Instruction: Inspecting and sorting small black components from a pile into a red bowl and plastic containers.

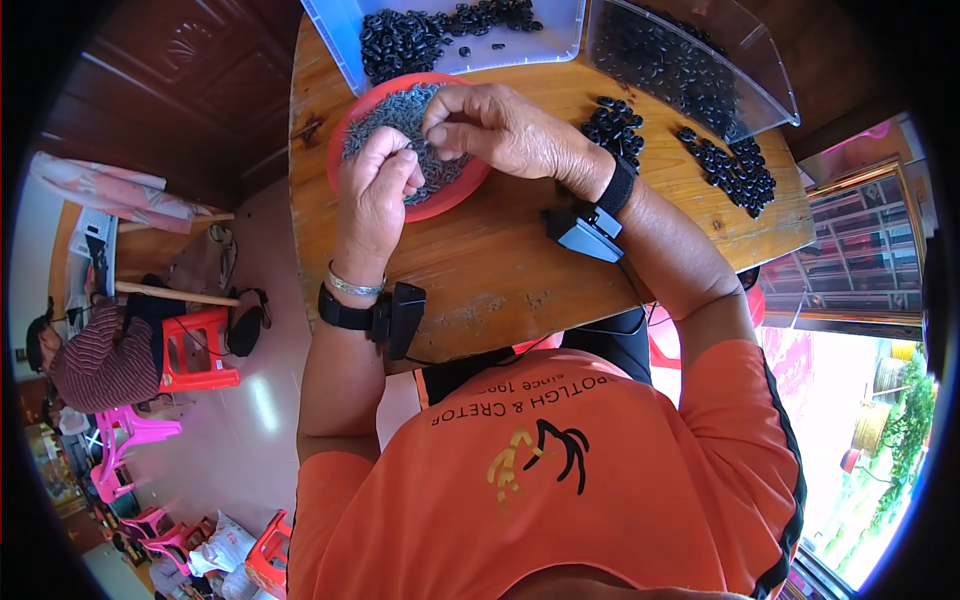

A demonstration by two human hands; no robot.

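Over a red-orange bowl [337, 165] filled with small grey screw-like pieces [395, 108], my two hands are close together. My left hand [375, 190] is closed, its thumb and forefinger pinched near the bowl's middle. Just right of it, my right hand [490, 128] is also closed, with thumb and fingertips bent together above the grey pieces. Whatever lies between the fingertips of either hand is too small to make out. Near my right wrist a pile of small black rounded parts [612, 128] lies on the wooden table [480, 270].
Behind the bowl stands a pale blue plastic bin [340, 45] with loose black parts. A clear bin [765, 85] of black parts sits at the far right, a second black pile [735, 175] before it. To the left, a person [110, 355] is near a red stool [200, 350].
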